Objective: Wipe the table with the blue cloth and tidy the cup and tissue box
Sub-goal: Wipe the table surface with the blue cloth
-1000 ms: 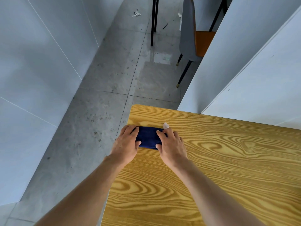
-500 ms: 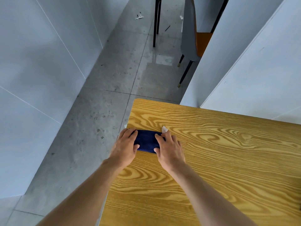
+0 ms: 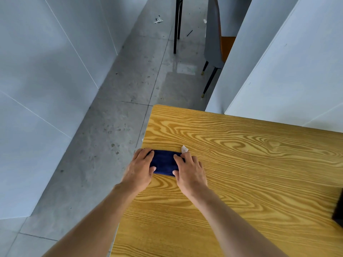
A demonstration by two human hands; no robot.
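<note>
A folded dark blue cloth (image 3: 164, 162) lies on the yellow wood-grain table (image 3: 250, 164) near its left edge. My left hand (image 3: 140, 168) presses on the cloth's left end and my right hand (image 3: 189, 171) on its right end, fingers laid flat over it. A small white scrap, perhaps the cloth's tag or a bit of tissue (image 3: 184, 149), pokes out just beyond my right fingertips. No cup or tissue box is in view.
A dark object (image 3: 338, 210) is cut off by the frame at the table's right side. White panels (image 3: 287, 71) rise behind the table. Beyond it, on the grey floor (image 3: 120, 117), stand a grey and orange chair (image 3: 215, 39) and black legs (image 3: 177, 25).
Both hands and the cloth have slid toward me along the table's left edge, farther from the far corner. The dark object at the right has come into view.
</note>
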